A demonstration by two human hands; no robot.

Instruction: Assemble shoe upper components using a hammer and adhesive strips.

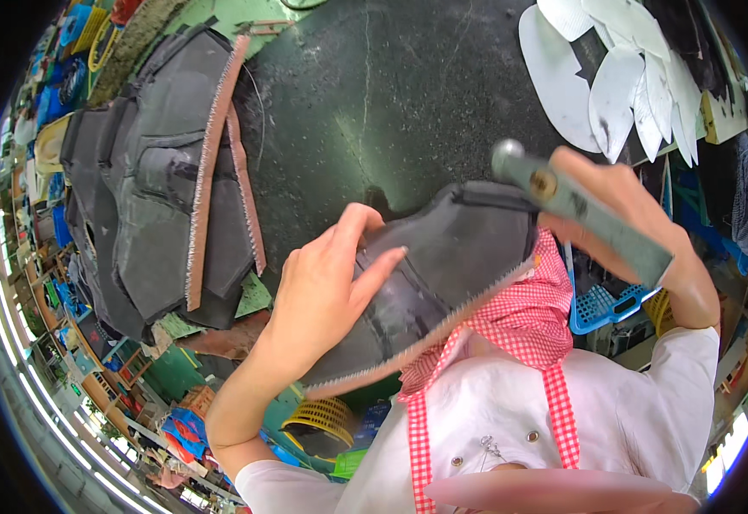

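Note:
My right hand (618,193) is wrapped round a hammer, mostly hiding its handle. The grey metal hammer head (601,218) has a rounded knob at one end and a brass-coloured screw in it. Below and left of the hammer is a dark grey shoe-upper piece (468,231), with a brown strip and jagged pale edge along its near side. My left hand (323,278) lies over the left part of this piece, thumb and index finger apart; its other fingers are mostly hidden. The hammer's knob is above the piece's far right corner, and I cannot tell if they touch.
A stack of similar dark pieces (160,180) with brown jagged strips lies at left on the dark worktop (391,94). White leaf-shaped pieces (618,94) are at far right. Below the table are a blue basket (601,310) and a yellow basket (323,417).

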